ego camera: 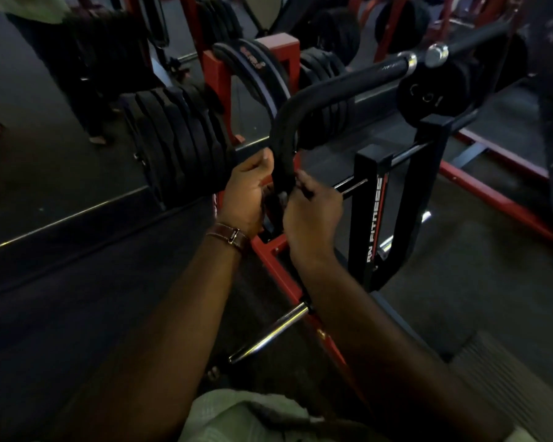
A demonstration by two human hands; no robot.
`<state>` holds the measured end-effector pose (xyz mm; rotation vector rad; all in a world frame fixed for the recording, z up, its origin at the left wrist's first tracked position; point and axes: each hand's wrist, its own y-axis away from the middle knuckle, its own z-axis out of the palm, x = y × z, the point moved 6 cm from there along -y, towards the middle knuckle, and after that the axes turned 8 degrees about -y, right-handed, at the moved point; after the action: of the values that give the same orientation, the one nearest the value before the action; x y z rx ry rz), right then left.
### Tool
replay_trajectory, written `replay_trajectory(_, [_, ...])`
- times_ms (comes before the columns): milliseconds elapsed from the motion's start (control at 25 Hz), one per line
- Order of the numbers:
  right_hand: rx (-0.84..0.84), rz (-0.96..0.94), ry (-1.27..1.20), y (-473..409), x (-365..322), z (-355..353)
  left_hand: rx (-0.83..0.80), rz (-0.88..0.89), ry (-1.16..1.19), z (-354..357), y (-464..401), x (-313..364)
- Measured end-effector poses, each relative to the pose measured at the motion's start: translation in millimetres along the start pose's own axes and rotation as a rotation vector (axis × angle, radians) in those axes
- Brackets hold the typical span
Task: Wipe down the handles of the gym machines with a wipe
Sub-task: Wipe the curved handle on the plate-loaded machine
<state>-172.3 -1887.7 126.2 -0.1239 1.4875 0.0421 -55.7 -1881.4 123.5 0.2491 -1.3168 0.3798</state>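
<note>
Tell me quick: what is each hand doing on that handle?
Left hand: curled round the black padded handle.
Right hand: fingers curled at the handle's lower end; whether it holds a wipe cannot be told.

A curved handle (300,103) bends down from a long bar (380,70) that runs up to the right. The left hand (246,193) grips the handle's lower end from the left; the right hand (310,215) meets it from the right. A row of weight plates (179,141) stands left of the hands, more plates (256,71) behind. An upright post (369,218) stands right of the hands. A short peg (268,333) juts out over the floor (77,298) below the forearms.
</note>
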Motion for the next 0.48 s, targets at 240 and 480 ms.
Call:
replay_trajectory(240, [0.015,-0.471,0.543,31,26,1,-0.209,-0.058,0.1,-13,-9,-14])
replay_trajectory(480, [0.488,-0.217,0.341,33,42,14,-0.458,-0.107,0.111,-20,-34,-29])
